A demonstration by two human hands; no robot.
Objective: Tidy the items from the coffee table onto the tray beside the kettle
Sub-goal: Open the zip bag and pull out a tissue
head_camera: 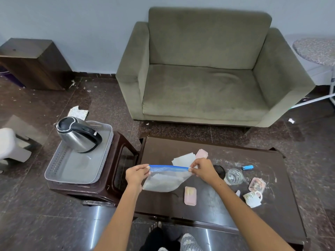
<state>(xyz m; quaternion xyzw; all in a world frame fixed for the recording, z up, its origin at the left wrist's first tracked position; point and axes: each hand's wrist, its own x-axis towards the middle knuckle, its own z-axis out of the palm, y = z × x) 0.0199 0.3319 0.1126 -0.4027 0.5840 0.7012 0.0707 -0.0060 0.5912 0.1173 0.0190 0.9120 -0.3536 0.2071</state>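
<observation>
A clear zip bag (163, 182) with a blue seal strip hangs above the left part of the dark coffee table (208, 201). My left hand (136, 175) pinches the left end of the strip and my right hand (203, 169) pinches the right end. On the table lie a pink lidded box (190, 195), another pink box (202, 153), white paper (183, 158), a glass (234, 176), a blue lighter (247, 167), a small packet (257, 184) and a mug (252, 198). The grey tray (72, 167) holds the steel kettle (78, 135).
The tray sits on a dark stool (108, 189) just left of the table. A green sofa (208, 73) stands behind the table. A wooden cabinet (34, 64) is at the far left wall. Paper scraps (78, 112) lie on the floor.
</observation>
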